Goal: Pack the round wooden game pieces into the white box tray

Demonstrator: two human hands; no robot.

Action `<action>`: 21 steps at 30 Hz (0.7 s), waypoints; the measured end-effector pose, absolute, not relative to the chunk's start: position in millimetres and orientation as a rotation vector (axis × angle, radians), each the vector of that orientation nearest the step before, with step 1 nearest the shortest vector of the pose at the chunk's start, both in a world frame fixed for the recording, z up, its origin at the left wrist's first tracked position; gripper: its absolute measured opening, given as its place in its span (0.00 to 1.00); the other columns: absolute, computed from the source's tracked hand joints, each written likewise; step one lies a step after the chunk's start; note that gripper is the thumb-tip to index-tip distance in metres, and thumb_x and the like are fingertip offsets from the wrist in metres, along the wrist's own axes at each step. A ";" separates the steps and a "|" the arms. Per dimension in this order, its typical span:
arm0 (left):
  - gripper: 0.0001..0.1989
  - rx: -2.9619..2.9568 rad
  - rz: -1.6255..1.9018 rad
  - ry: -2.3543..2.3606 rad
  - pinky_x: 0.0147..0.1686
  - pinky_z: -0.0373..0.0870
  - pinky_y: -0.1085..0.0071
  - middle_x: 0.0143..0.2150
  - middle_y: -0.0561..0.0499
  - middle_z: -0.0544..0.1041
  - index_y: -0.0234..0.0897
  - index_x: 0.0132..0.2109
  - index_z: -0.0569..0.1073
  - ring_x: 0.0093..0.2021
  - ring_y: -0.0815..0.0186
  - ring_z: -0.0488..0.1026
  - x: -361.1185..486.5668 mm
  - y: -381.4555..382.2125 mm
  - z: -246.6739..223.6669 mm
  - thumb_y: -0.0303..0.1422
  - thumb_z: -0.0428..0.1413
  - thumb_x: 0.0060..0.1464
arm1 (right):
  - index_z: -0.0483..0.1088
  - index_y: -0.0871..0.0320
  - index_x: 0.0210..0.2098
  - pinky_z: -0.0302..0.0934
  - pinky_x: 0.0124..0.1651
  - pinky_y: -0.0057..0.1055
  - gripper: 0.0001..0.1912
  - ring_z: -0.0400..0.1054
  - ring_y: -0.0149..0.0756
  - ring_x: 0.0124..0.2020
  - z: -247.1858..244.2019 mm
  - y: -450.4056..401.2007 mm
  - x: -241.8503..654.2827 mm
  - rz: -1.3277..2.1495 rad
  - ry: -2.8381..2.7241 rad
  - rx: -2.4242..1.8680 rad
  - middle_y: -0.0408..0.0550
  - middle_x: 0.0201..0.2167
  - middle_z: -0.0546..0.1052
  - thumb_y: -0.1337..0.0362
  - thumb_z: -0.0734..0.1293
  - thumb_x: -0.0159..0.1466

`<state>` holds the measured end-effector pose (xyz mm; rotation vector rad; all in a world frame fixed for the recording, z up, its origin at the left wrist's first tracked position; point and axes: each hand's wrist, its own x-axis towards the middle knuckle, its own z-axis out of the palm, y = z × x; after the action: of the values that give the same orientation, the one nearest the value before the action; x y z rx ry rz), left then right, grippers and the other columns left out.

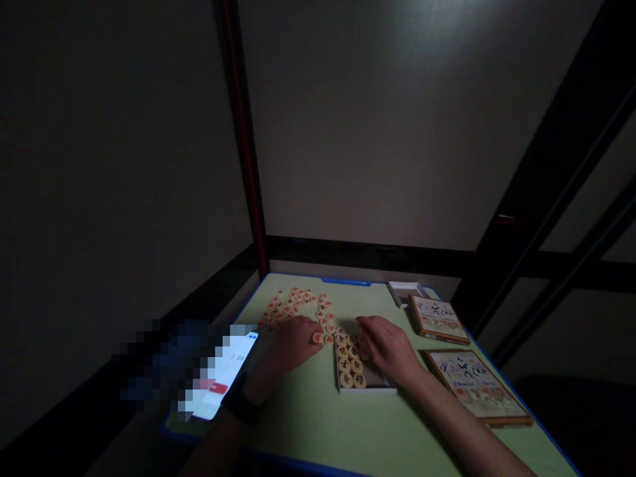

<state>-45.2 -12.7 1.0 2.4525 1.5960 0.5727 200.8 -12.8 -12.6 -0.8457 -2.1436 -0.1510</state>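
An open box (368,391) holds rows of round wooden pieces (356,365) with black characters on its left side; part of its dark bottom shows at the right. My right hand (387,343) is over the box's upper right part, fingers bent together near a piece; whether it grips one is hidden. My left hand (293,344), with a dark band on the wrist, is left of the box, its fingertips by a red-marked piece (317,338); its grip cannot be made out. Many loose red-marked pieces (294,301) lie spread beyond my left hand.
Two printed game boxes, one farther (440,318) and one nearer (477,384), lie at the right of the green table (318,430). A white open tray (408,293) sits at the back right. A lit phone (223,377) is at the left edge. Walls stand behind and left.
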 end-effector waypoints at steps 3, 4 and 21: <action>0.09 2.443 0.480 1.650 0.47 0.67 0.64 0.42 0.46 0.80 0.38 0.41 0.79 0.46 0.57 0.75 -48.9 -15.1 -9.4 0.29 0.58 0.52 | 0.73 0.58 0.42 0.69 0.36 0.33 0.11 0.74 0.38 0.33 -10.7 -10.0 200.0 -0.073 -2.160 -0.881 0.51 0.33 0.79 0.70 0.59 0.67; 0.09 2.426 0.483 1.671 0.47 0.67 0.64 0.42 0.45 0.80 0.38 0.41 0.79 0.46 0.57 0.74 -49.0 -14.6 -11.8 0.30 0.58 0.52 | 0.73 0.58 0.41 0.69 0.37 0.32 0.11 0.74 0.38 0.33 -8.7 -6.8 198.3 -0.034 -2.158 -0.902 0.51 0.33 0.79 0.69 0.59 0.67; 0.06 2.398 0.543 1.669 0.48 0.66 0.64 0.42 0.46 0.80 0.39 0.39 0.79 0.47 0.57 0.74 -47.4 -20.1 -7.4 0.33 0.59 0.55 | 0.76 0.57 0.37 0.59 0.39 0.28 0.10 0.75 0.42 0.42 22.7 115.6 68.4 -0.019 -2.878 -1.290 0.53 0.39 0.81 0.72 0.64 0.60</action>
<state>-47.4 -20.1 -7.4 2.3978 1.6692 0.5433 68.4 115.6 22.7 -1.2903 -2.8779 -0.0186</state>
